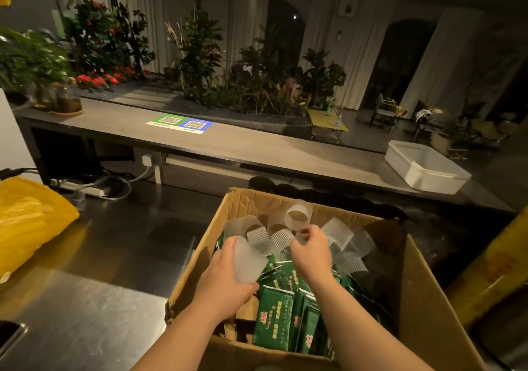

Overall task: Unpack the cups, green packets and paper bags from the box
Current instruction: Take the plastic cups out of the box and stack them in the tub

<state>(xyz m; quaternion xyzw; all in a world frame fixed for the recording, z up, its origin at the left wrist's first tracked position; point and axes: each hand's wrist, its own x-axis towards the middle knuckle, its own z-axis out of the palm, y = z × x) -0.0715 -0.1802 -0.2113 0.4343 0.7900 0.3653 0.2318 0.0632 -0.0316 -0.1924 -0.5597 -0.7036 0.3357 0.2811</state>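
Gripping frosted cup (246,259) with left hand (225,283) inside cardboard box (423,299); right hand (313,255) fingers (307,232) pinching second cup (299,238) among loose cups; green packets (274,313) beneath; box on steel tabletop (85,299).

Dimly lit café-style shop front: a long grey counter (228,142) carries green and blue QR-code stickers (180,123) on its top. Beyond the counter lie an indoor planting bed (243,90) and a folding table (327,119) with chairs. Before the counter, a steel worktop (114,242) holds a cardboard box (423,299) of plastic cups (297,216).
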